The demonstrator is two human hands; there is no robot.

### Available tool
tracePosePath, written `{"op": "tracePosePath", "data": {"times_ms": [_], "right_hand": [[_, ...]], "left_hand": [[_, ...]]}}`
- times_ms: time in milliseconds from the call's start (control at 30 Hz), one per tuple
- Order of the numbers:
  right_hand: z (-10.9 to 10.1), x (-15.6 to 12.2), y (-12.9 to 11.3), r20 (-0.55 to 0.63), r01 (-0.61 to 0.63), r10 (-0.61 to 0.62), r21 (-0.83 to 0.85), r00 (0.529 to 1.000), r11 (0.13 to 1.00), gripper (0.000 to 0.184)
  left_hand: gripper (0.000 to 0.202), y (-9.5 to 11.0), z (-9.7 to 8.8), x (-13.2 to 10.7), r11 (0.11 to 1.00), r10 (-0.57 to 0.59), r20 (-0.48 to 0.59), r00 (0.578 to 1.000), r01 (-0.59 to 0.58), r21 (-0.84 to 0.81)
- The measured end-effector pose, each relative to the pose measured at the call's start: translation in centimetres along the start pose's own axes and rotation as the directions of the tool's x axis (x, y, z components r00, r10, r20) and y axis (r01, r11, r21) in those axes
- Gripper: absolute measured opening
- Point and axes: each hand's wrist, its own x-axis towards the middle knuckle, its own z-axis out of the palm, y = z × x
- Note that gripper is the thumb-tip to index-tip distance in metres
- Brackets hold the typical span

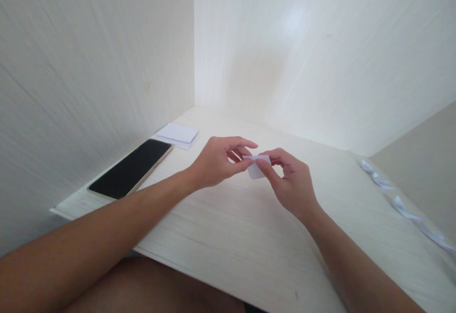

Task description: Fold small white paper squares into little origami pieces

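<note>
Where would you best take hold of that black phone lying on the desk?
Probably by its two long edges, coming down from above. The phone lies flat, screen up, on the desk, close to the left wall, so its right long edge is the easier to reach. Both hands are busy: the left hand and right hand pinch a small paper piece between them.

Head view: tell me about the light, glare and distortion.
Head view: soft, even light and faint shadows; a pale glare patch on the back wall; wide-angle bending at the edges stretches both forearms; the phone screen is dark with no reflection; the paper pinched between left hand and right hand is bright, its folds hard to read.
</note>
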Motion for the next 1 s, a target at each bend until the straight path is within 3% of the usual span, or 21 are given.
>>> {"op": "tracePosePath", "data": {"times_ms": [100, 333, 633, 1000], "right_hand": [[0.0, 0.0, 0.0, 0.003, 0.041, -0.041, 0.003, 0.999, 0.999, 0.012], [0.2, 0.0, 0.9, -0.02, -0.074, 0.079, 0.19, 0.997, 0.979, 0.012], [-0.1, 0.0, 0.4, -0.024, -0.006, 0.008, 0.082, 1.0, 0.997, 0.011], [-0.1, -0.1, -0.2, 0.021, -0.035, 0.034, 0.042, 0.999, 0.999, 0.012]], "left_hand": [[0.03, 0.1, 0.0, -0.1, 1.0, 0.027, 0.019, 0.999, -0.027, 0.009], [0.039, 0.0, 0.3, 0.0, 0.979, -0.081, -0.068, 0.994, 0.067, -0.194], [0.041, 0.4, -0.1, 0.1, 0.991, -0.07, -0.053, 0.996, 0.063, -0.122], [0.045, 0.1, -0.2, 0.1, 0.962, -0.199, 0.007, 0.98, 0.197, -0.187]]}}
